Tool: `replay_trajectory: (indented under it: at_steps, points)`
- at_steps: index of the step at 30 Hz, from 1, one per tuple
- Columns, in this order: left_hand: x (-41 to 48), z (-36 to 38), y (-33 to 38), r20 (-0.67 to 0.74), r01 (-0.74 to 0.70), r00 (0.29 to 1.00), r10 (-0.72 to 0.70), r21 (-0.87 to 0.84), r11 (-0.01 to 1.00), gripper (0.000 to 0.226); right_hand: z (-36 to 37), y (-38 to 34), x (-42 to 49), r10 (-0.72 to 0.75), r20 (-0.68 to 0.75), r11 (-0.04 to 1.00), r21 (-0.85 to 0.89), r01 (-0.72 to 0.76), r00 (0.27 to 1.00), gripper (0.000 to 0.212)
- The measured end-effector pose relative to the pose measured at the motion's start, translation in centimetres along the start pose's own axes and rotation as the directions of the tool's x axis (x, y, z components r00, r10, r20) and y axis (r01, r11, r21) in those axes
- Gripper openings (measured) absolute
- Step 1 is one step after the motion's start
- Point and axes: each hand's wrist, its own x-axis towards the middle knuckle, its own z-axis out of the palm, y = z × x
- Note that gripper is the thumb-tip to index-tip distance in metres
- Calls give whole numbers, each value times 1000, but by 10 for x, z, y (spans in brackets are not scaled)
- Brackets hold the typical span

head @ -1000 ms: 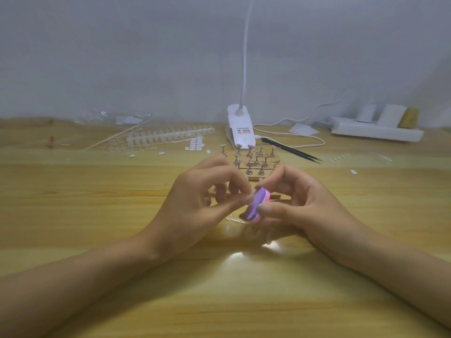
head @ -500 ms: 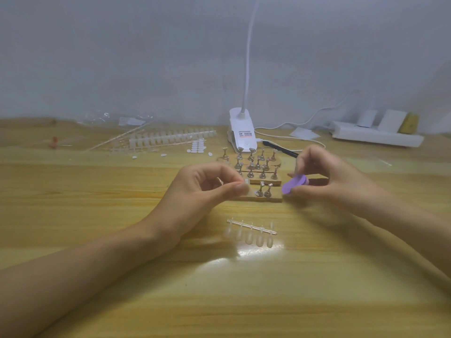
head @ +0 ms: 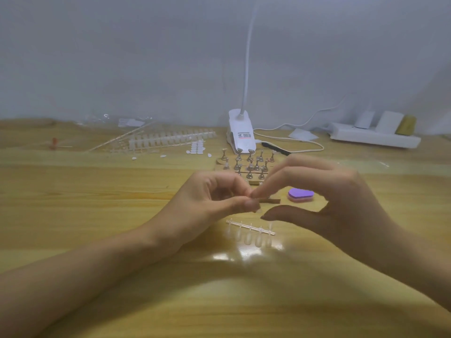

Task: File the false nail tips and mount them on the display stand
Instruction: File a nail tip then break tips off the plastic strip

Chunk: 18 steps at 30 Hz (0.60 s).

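Observation:
My left hand (head: pixel 212 198) pinches a small clear nail tip (head: pixel 257 210) between thumb and forefinger; most of the tip is hidden by the fingers. My right hand (head: pixel 332 198) holds nothing. Its forefinger touches the left fingertips and its thumb is spread below them. The purple and pink file block (head: pixel 300 195) lies on the table under the right palm's arch. Behind the hands stands the wooden display stand (head: pixel 253 182) with several metal pegs, one of which bears a tip. A clear strip of nail tips (head: pixel 251 231) lies just in front of the hands.
A white clip lamp (head: pixel 240 135) stands behind the stand, with black tweezers (head: pixel 275 148) to its right. Long racks of nail tips (head: pixel 170 139) and white sticker dots (head: pixel 196 147) lie at the back left. A power strip (head: pixel 373 139) sits at the back right.
My right hand carried the file block away to the right, laid it on the table and came back empty to the left fingertips. The left hand kept its pinch.

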Motion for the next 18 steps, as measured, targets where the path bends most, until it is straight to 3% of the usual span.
replay_trajectory:
  at_steps: [7,13,15,17,18]
  points:
    - [8,9,14,65,7,998,-4,-44,999,15,3,4,-1,34,-137,999,37,-29,990,18]
    - [20,5,22,-14,-27,1000,27,31,999,16,-2,12,9,139,-197,984,141,-112,971,18]
    - [25,-3,24,-20,-117,992,128,296,948,23,-5,19,13,200,-223,965,216,-152,954,16]
    - [31,-11,18,40,-140,988,148,635,760,47,-7,29,15,263,-222,945,255,-205,939,14]
    - [34,-13,15,64,-112,993,95,722,683,59,-5,34,14,281,-212,943,241,-229,936,13]
